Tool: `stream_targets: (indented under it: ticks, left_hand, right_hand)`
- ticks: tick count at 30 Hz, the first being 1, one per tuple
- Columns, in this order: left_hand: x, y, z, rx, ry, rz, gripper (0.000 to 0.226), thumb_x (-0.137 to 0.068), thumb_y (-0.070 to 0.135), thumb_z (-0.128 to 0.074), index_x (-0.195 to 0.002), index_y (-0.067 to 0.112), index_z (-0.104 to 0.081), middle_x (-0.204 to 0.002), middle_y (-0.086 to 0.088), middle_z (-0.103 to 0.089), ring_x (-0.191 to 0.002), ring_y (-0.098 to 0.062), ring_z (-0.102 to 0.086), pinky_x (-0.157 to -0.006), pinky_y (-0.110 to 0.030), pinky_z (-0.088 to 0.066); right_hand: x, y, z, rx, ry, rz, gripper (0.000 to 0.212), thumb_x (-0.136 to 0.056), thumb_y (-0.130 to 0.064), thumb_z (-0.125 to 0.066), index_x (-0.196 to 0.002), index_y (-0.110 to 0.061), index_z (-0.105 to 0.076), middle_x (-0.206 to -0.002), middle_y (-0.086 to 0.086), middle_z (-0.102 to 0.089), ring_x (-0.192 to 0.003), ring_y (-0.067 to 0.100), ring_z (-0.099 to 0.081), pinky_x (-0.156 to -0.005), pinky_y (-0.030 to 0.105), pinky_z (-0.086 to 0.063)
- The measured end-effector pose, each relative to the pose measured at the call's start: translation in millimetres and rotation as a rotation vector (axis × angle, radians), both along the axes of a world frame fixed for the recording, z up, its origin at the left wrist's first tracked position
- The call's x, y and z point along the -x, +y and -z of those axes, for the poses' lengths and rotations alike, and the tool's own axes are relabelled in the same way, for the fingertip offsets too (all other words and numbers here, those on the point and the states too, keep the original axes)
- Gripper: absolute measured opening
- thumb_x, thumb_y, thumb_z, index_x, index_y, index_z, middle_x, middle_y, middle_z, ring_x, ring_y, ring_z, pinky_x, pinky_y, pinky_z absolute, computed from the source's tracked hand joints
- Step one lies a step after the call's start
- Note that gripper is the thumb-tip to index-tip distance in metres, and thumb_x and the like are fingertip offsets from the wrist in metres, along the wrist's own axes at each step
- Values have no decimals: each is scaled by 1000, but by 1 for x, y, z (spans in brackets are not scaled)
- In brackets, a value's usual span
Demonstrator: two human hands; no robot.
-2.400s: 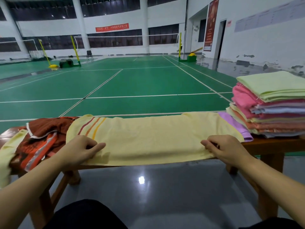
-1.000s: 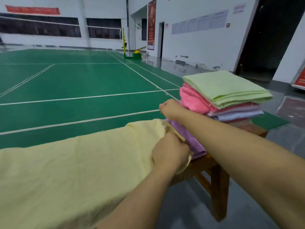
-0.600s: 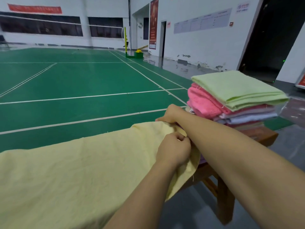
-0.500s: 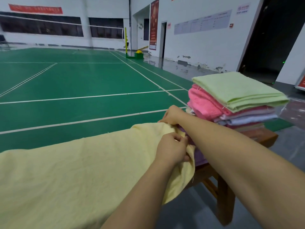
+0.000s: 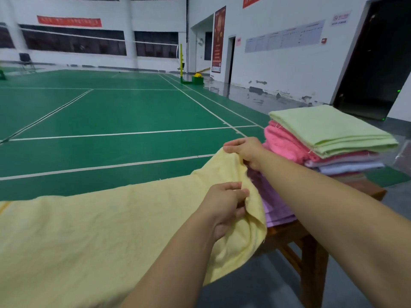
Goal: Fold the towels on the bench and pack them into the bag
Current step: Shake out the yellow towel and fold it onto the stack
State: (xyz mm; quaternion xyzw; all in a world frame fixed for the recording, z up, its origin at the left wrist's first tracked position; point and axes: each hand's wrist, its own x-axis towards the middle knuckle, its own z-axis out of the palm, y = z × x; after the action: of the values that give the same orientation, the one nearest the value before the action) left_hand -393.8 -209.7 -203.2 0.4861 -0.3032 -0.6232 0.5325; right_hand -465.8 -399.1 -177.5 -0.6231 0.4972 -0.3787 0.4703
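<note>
A: Where's the yellow towel (image 5: pixel 100 236)?
B: Along the surface (image 5: pixel 311 245), lengthwise left to right.
A: The fingers?
B: Left hand (image 5: pixel 224 205) pinches its near right corner; right hand (image 5: pixel 246 152) pinches the far one, beside the folded stack (image 5: pixel 329 138).

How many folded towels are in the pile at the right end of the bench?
5 visible: light green towel on top, pink towel under it, then pale lilac, white and reddish edges below; more may be hidden.

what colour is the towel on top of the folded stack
Light green, clearest in the head view.
</note>
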Motion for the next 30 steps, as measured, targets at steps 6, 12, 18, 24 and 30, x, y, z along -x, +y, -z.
stream_targets:
  ticks: [6,12,18,24,30]
  left_hand:
    - [-42,34,-12,112,41,-86,36,-96,-14,-47,-117,14,-56,-92,-14,-65,-70,-19,-62,-63,-28,-55]
    - [-106,91,-31,230,39,-231,24,-100,5,-57,-118,10,-71,-98,-10,-75,-77,-17,-67,-71,-30,-59]
    - [-164,157,-36,264,-172,-571,23,-90,28,-76,-106,12,-76,-96,-7,-78,-77,-15,-71,-63,-29,-56]
    - [-218,220,-45,113,-443,-641,28,-88,43,-75,-96,16,-79,-88,-6,-78,-76,-25,-73,-65,-36,-59]
    - [-263,269,-47,-157,-693,-719,47,-95,51,-61,-95,6,-74,-94,-13,-76,-77,-27,-72,-66,-37,-58]
  right_hand:
    - [-31,18,-17,-52,-220,-51,26,-83,-2,-78,-108,1,-72,-89,14,-73,-69,21,-68,-66,30,-60]
    - [-107,54,-29,-50,-294,-169,19,-85,-10,-79,-102,-7,-72,-88,9,-71,-72,19,-64,-61,29,-55]
    - [-199,107,-29,-28,-303,-283,23,-77,-21,-87,-97,-14,-78,-93,12,-73,-78,25,-56,-72,36,-54]
    - [-284,174,-27,5,-232,-422,39,-78,-24,-87,-112,-11,-73,-100,6,-71,-64,14,-54,-60,25,-48]
    - [-358,242,-18,78,-89,-551,48,-80,-31,-85,-121,-13,-70,-115,0,-69,-98,19,-66,-93,35,-54]
